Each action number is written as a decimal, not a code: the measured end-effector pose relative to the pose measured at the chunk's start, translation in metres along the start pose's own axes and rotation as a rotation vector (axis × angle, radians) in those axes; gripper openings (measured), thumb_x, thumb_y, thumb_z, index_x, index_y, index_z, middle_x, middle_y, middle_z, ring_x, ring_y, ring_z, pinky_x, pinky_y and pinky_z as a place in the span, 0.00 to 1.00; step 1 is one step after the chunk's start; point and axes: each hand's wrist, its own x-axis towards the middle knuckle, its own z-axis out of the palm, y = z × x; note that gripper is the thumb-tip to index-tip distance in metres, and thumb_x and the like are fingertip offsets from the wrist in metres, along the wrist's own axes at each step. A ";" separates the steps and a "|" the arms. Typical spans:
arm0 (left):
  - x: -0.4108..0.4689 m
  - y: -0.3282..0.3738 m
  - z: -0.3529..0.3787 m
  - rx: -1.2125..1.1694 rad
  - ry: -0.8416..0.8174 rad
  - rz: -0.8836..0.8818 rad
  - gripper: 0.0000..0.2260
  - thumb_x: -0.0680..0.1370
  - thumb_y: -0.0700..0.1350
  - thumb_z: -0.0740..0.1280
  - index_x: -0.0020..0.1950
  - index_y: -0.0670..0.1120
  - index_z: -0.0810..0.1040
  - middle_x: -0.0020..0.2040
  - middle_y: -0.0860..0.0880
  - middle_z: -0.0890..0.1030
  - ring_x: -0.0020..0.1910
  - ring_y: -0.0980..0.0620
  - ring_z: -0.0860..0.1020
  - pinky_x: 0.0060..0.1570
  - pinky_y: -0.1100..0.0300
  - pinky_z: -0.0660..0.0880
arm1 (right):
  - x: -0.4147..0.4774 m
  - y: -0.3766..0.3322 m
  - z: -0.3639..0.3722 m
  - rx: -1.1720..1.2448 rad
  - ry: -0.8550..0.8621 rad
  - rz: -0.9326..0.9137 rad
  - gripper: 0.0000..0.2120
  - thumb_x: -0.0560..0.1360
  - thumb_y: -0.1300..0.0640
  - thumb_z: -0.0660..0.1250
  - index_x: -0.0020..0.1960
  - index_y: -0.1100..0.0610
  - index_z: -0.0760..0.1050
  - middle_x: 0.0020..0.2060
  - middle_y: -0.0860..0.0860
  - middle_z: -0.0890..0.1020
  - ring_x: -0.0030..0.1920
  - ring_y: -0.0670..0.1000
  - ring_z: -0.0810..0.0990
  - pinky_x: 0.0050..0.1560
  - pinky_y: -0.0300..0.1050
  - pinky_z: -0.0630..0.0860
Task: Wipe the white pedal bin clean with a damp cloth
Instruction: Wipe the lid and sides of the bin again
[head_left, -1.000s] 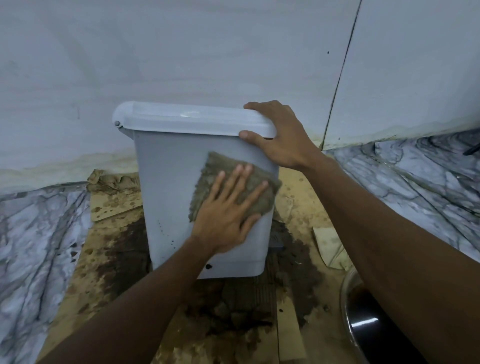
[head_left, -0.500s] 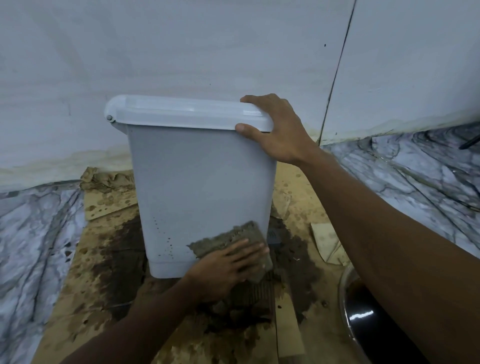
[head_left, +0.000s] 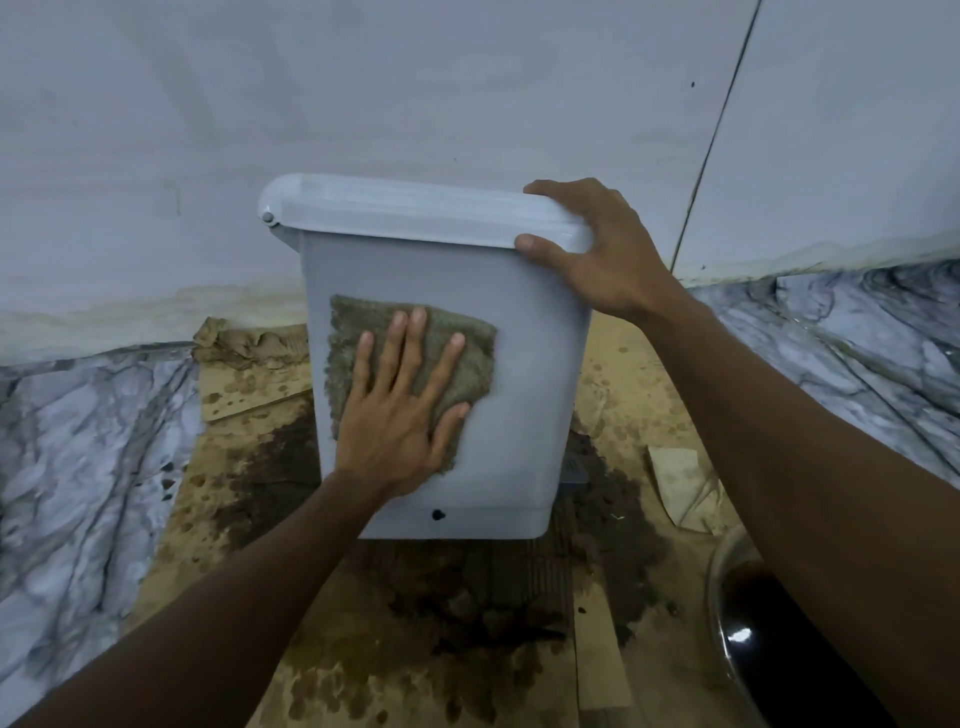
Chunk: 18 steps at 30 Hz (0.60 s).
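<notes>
White pedal bin (head_left: 524, 395) stands ctr of view on the floor covering, lid (head_left: 415, 213) closed, broad side facing the camera.

Cloth (head_left: 358, 332): brown-green, coarse, flat against that side, upper-left portion. L hand (head_left: 400, 415) presses it there w/ the palm, fingers straight and spread, thumb out at cloth's lower-right edge; nothing pinched. Cloth shows above and to both sides of the fingers; its lower part is under the palm.

R hand (head_left: 597, 254) is up and right of L hand, clamped on lid's right corner: fingers curled over the top, thumb on lid's front rim. Hinge pin (head_left: 268, 217) sits at lid's opposite end, well apart from R hand.

Just right of L wrist, near bin's base: small dark hole (head_left: 438, 515). Grey pedal (head_left: 574, 467) sticks out low on bin's right, roughly below R hand.

Under bin: tan cardboard sheet (head_left: 639, 374), spotted w/ drips. Dark wet patch (head_left: 457, 587) spreads round and in front of base, below both hands. Crumpled brown scrap (head_left: 234, 343) left of L hand; loose pale piece (head_left: 680, 483) under R forearm.

Marble-pattern floor (head_left: 78, 457) lies either side of the cardboard. Behind: pale wall panels (head_left: 415, 88), dark joint (head_left: 718, 130) right of R hand, yellowish staining (head_left: 156, 306) along btm edge.

Btm right, beside R forearm: shiny metal bowl (head_left: 716, 597), dark inside, partly hidden by arm.
</notes>
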 end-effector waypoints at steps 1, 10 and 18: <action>-0.014 0.005 0.006 -0.009 -0.027 0.042 0.30 0.83 0.59 0.54 0.83 0.48 0.53 0.82 0.39 0.47 0.82 0.40 0.46 0.79 0.40 0.43 | 0.000 0.000 0.000 0.005 -0.003 0.005 0.24 0.75 0.40 0.70 0.69 0.44 0.74 0.64 0.45 0.76 0.67 0.51 0.70 0.68 0.50 0.68; -0.049 0.014 0.014 -0.034 -0.196 0.373 0.30 0.83 0.59 0.55 0.83 0.50 0.53 0.82 0.42 0.50 0.82 0.45 0.45 0.79 0.46 0.40 | 0.003 -0.002 -0.002 0.080 -0.003 0.035 0.24 0.73 0.41 0.72 0.67 0.43 0.76 0.64 0.44 0.77 0.67 0.49 0.71 0.68 0.49 0.69; 0.022 -0.015 -0.010 -0.161 0.197 -0.572 0.32 0.83 0.57 0.57 0.82 0.43 0.54 0.81 0.35 0.51 0.81 0.36 0.49 0.78 0.39 0.51 | 0.004 -0.006 0.000 0.082 -0.012 0.021 0.25 0.72 0.40 0.73 0.67 0.45 0.76 0.64 0.45 0.77 0.67 0.50 0.72 0.68 0.48 0.70</action>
